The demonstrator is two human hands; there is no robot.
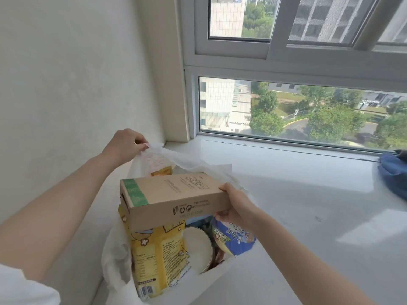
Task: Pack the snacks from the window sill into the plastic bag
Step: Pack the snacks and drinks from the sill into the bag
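A white plastic bag [116, 256] stands open on the white window sill [308, 205] at the left. My left hand [125, 146] pinches the bag's far handle and holds it up. My right hand [237, 205] grips the right end of a brown cardboard box [171, 197], level over the bag's mouth. Inside the bag lie a yellow snack packet [154, 256], a white round lid [198, 247] and a blue snack bowl [233, 238]. Another yellow packet [161, 171] shows behind the box.
A blue fabric item [394, 175] lies on the sill at the far right edge. The window [297, 111] runs along the back of the sill. A white wall [77, 84] closes off the left side next to the bag.
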